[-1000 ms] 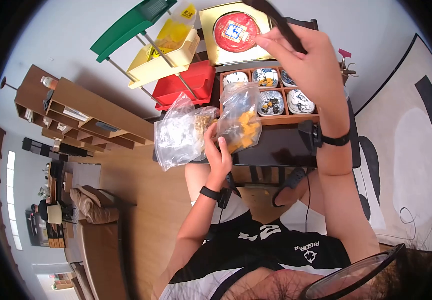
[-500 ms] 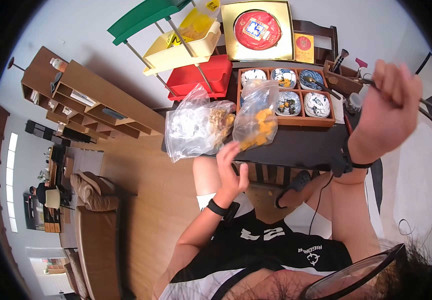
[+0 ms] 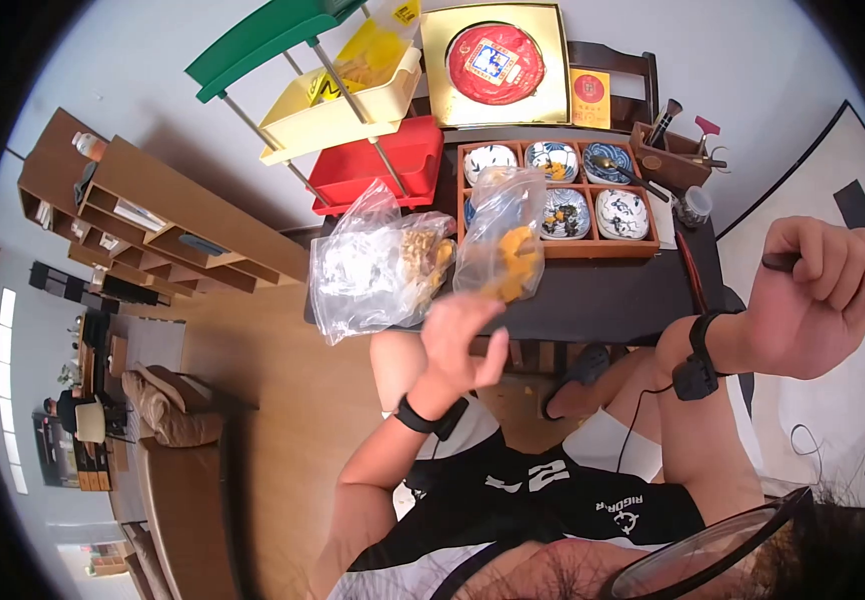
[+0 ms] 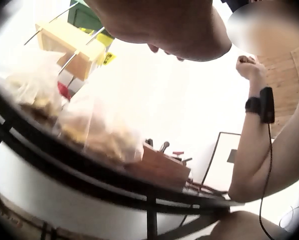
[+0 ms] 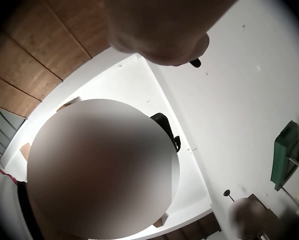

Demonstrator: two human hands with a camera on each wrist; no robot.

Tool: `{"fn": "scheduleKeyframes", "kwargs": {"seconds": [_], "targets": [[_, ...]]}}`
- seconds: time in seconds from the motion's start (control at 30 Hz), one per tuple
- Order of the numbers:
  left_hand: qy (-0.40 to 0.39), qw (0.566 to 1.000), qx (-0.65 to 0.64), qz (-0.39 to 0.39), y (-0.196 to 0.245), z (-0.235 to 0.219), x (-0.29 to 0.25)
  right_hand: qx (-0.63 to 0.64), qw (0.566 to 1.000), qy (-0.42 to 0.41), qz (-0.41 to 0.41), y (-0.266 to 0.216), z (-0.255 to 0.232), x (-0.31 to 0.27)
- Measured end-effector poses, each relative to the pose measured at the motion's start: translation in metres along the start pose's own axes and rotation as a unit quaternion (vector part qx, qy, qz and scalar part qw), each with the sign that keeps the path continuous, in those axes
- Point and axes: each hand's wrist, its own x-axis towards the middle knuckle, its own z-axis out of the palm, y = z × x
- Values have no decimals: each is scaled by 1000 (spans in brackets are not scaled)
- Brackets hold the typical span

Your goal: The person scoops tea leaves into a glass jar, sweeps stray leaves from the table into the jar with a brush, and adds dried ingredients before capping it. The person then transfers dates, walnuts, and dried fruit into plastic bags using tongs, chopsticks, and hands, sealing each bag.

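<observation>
My right hand [image 3: 821,300] is raised at the far right, well off the table, with its fingers curled round a dark slender tool [image 3: 781,262]. Only a short dark end of that tool [image 5: 195,63] shows past the hand in the right wrist view; the rest is hidden. My left hand [image 3: 461,345], blurred, hovers at the table's front edge with loosely bent fingers and holds nothing. Just beyond its fingertips lies a clear zip bag [image 3: 503,235] of orange pieces. Left of that is another clear bag [image 3: 378,265] with light brown pieces.
A wooden divided tray [image 3: 608,248] holds patterned bowls, one with a spoon [image 3: 613,165]. Behind stands a gold box [image 3: 558,60] with a red round package. A tiered rack [image 3: 378,165] is at left, a wooden tool holder [image 3: 668,165] and small jar [image 3: 695,205] at right.
My right hand has swung from above the tray out to the far right, carrying the dark tool. My left hand has drawn back from the orange pieces' bag toward my body.
</observation>
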Motion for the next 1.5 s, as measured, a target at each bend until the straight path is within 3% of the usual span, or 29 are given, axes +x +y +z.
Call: {"fn": "scheduleKeyframes", "kwargs": {"seconds": [0.1, 0.17, 0.2, 0.3, 0.33, 0.4, 0.57, 0.63, 0.73, 0.83, 0.9, 1.0, 1.17, 1.27, 1.37, 1.5], "targets": [[2, 998, 64, -24, -2, -7, 59, -10, 1000, 4, 5, 2, -1, 0], [-15, 984, 126, -123, -4, -6, 85, 16, 1000, 9, 0, 9, 0, 0], [-14, 986, 120, -119, -6, -4, 90, 10, 1000, 7, -3, 13, 0, 0], [-106, 972, 97, -188, -11, 3, 102, 6, 999, 37, 3, 21, 1, 2], [-106, 972, 92, -186, -15, 6, 103, 1, 999, 35, 2, 23, 1, 2], [-177, 959, 137, -172, -21, 11, 107, 5, 999, 32, 12, 29, -2, 2], [-185, 972, 101, -109, -21, 15, 122, -16, 999, 26, 32, 45, -8, 4], [-244, 965, 37, -89, -20, 14, 127, -19, 998, 33, 40, 52, -10, 4], [-264, 963, 21, -50, -14, 11, 123, -27, 997, 52, 47, 63, -13, 5], [-270, 961, 10, -64, -13, 1, 120, -42, 995, 56, 68, 73, -16, 6], [-274, 959, 15, -75, -15, -7, 115, -64, 989, 109, 71, 81, -17, 5], [-261, 957, 56, -115, -20, -19, 109, -89, 987, 90, 98, 93, -23, 9], [-287, 930, -47, -223, -27, -45, 113, -147, 971, 134, 132, 109, -22, 8], [-279, 933, -67, -216, -34, -59, 111, -182, 955, 187, 141, 118, -17, 7], [-266, 938, -61, -215, -39, -67, 107, -264, 932, 187, 165, 123, -20, 6], [-267, 936, -69, -218, -44, -73, 108, -248, 942, 143, 176, 131, -33, 3]]}}
